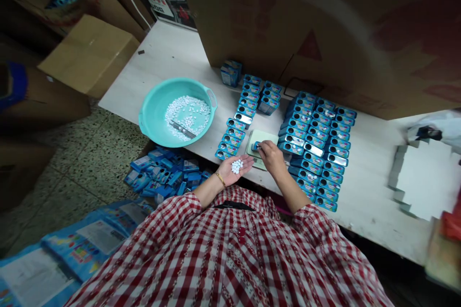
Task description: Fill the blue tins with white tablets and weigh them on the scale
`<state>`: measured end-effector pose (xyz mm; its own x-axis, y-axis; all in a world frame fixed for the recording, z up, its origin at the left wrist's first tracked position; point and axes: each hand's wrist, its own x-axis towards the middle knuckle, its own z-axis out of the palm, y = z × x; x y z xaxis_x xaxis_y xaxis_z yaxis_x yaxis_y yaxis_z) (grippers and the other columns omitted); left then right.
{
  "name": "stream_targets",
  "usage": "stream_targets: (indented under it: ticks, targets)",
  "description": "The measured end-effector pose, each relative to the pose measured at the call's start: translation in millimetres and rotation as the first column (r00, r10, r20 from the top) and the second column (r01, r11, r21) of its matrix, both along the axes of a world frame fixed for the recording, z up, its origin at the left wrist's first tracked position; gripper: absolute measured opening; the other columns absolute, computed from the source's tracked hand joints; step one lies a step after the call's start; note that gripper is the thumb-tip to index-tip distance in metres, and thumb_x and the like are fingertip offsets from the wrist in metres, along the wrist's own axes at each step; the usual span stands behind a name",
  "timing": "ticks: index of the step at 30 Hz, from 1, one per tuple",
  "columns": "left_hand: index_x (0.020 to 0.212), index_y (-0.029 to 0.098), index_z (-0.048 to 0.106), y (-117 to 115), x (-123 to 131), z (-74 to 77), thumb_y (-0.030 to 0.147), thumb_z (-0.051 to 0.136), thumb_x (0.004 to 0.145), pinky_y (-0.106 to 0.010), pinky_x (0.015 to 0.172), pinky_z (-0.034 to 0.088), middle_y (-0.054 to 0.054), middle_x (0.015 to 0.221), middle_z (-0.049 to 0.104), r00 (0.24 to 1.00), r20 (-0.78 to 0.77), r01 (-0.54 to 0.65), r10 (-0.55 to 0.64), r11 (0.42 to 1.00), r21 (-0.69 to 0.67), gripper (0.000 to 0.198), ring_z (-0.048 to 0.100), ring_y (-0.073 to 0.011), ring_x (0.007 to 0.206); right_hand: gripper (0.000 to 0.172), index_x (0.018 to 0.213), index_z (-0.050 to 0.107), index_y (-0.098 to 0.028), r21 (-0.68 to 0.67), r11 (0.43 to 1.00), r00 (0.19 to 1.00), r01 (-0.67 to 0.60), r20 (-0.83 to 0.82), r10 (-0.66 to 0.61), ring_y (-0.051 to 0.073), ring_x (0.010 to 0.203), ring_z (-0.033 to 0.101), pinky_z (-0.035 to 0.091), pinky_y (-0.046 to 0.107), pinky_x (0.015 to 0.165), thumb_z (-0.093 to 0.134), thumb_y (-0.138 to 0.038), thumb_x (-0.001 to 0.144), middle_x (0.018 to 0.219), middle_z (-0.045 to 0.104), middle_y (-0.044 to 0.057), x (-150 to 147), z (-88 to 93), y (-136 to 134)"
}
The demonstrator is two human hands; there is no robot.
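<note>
My left hand [230, 172] is palm up at the table's front edge, fingers stretched out, cupping a small heap of white pellets [236, 167]. On a pale green scale [268, 139] stands a small blue tin [255, 146]. Over the scale, my right hand [272, 157] has its thumb and fingers pinched together at the tin's opening; what is between the fingertips is hidden. To the left, a turquoise basin [153, 129] contains many loose white pellets and a flat grey strip [183, 129].
Rows of blue tins with dark openings [304, 124] stand right of the scale; shorter rows [236, 133] stand left of it. A large carton [288, 24] borders the table's back. White card pieces [425, 177] lie at right. Blue packets [165, 172] fill a box below the table.
</note>
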<state>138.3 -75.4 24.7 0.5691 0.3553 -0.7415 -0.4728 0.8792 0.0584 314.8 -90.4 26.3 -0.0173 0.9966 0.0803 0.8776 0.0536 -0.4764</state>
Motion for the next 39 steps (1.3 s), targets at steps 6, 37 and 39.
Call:
stream_targets:
  ticks: [6, 37, 39]
  targets:
    - [0.093, 0.005, 0.058, -11.6, -21.5, -4.1, 0.015, 0.043, 0.079, -0.034, 0.088, 0.042, -0.015, 0.097, 0.064, 0.999, 0.0, -0.032, 0.032, 0.999, -0.041, 0.023, 0.059, -0.0222, 0.096, 0.021, 0.09, 0.061, -0.019, 0.162, 0.967, 0.968, 0.198, -0.188, -0.167, 0.014, 0.083, 0.059, 0.046, 0.027, 0.079, 0.041, -0.025, 0.086, 0.087, 0.063, 0.006, 15.1, 12.2, -19.5]
    - [0.073, 0.008, 0.06, -11.1, 2.2, -5.1, 0.012, 0.042, 0.081, -0.029, 0.075, 0.045, -0.007, 0.061, 0.062, 0.994, 0.079, 0.074, -0.071, 0.997, -0.031, 0.02, 0.059, -0.0134, 0.063, 0.021, 0.094, 0.056, -0.017, -0.049, 0.982, 0.97, -0.182, -0.175, 0.171, 0.017, 0.084, 0.055, 0.05, 0.031, 0.074, 0.037, -0.02, 0.086, 0.087, 0.058, 0.007, -40.5, 10.6, -46.3]
    - [0.083, 0.006, 0.061, -5.1, 3.4, -3.2, 0.015, 0.041, 0.081, -0.032, 0.081, 0.044, -0.01, 0.07, 0.064, 0.99, 0.114, 0.085, -0.083, 0.996, -0.012, 0.022, 0.062, -0.0156, 0.072, 0.019, 0.091, 0.057, -0.017, 0.005, 0.997, 0.979, -0.083, -0.185, 0.083, 0.016, 0.083, 0.056, 0.049, 0.03, 0.075, 0.039, -0.02, 0.085, 0.086, 0.059, 0.007, -28.8, 12.2, -35.0]
